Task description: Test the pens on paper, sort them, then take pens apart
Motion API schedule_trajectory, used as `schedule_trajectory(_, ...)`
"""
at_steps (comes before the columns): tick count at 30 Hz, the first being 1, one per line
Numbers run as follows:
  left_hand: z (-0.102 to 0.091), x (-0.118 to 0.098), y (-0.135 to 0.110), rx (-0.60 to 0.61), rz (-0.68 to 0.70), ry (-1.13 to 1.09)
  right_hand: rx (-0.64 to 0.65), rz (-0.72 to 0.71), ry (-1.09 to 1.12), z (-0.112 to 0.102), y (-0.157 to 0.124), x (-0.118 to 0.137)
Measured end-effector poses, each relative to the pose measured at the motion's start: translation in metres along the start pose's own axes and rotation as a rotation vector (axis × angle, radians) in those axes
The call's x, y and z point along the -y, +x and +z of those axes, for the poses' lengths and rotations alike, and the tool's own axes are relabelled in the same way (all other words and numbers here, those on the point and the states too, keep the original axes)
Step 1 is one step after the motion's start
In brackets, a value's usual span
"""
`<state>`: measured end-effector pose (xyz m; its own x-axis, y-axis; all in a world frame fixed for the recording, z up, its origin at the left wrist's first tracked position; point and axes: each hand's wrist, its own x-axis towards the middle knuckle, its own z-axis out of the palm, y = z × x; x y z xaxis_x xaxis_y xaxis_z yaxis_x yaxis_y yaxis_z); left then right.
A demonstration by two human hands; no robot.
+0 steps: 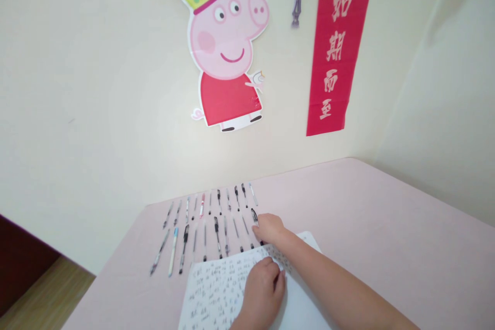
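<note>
One black-capped pen (254,214) lies at the right end of the lower row, below the middle of the frame, and our right hand (269,228) is on it, the nearer of our two. It sits at the left side of that hand, under the fingertips, with its long axis running steeply from the cap at upper left to a dark tip at lower right, beside the top edge of the notebook (216,289). The fingers cover its middle, so we cannot tell whether they pinch it or merely touch it. Our one left hand (263,289) rests lower on the notebook in a loose fist, nothing visible in it. Counting pens and bare refills together, we make it ten in the lower row, the touched pen included, and eleven in the upper row, among them one red-and-white pen (201,205); one blue-capped pen (173,251) lies in the lower row. Outward from these we see one notebook with handwriting, one pink table (386,227), and, on the wall above, one pig cutout (228,51) at upper centre and one red banner (335,46) at upper right.
</note>
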<state>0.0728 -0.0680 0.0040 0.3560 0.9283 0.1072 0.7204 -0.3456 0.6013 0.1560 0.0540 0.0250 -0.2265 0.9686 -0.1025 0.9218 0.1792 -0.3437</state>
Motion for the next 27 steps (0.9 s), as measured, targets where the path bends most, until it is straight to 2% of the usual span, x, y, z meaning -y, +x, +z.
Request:
schedule_trajectory(3, 0.003, 0.003, 0.004, -0.05, -0.046, -0.082, -0.031, 0.016, 0.01, 0.005, 0.001, 0.0)
schedule_trajectory(7, 0.002, 0.013, 0.023, -0.089, -0.297, -0.395, -0.084, 0.029, 0.066, 0.011, 0.0, -0.006)
schedule_trajectory(9, -0.002, 0.018, 0.036, -0.082, -0.364, -0.492, -0.104, 0.048, 0.117, 0.013, 0.003, -0.01)
schedule_trajectory(11, -0.008, 0.022, 0.048, -0.127, -0.395, -0.555, -0.125, 0.06, 0.182, 0.013, 0.006, -0.014)
schedule_trajectory(16, -0.016, 0.02, 0.064, -0.495, -0.464, -0.859, -0.193, -0.003, 0.359, 0.01, 0.002, -0.022)
schedule_trajectory(19, -0.011, 0.019, 0.064, -0.597, -0.461, -0.922, -0.213, -0.081, 0.626, 0.013, -0.012, -0.025)
schedule_trajectory(23, -0.005, 0.017, 0.058, -0.559, -0.398, -1.026, -0.143, -0.179, 0.909, 0.02, -0.031, -0.027)
schedule_trajectory(27, -0.006, 0.014, 0.054, -0.417, -0.329, -1.296, -0.108, -0.258, 0.949, 0.024, -0.039, -0.027)
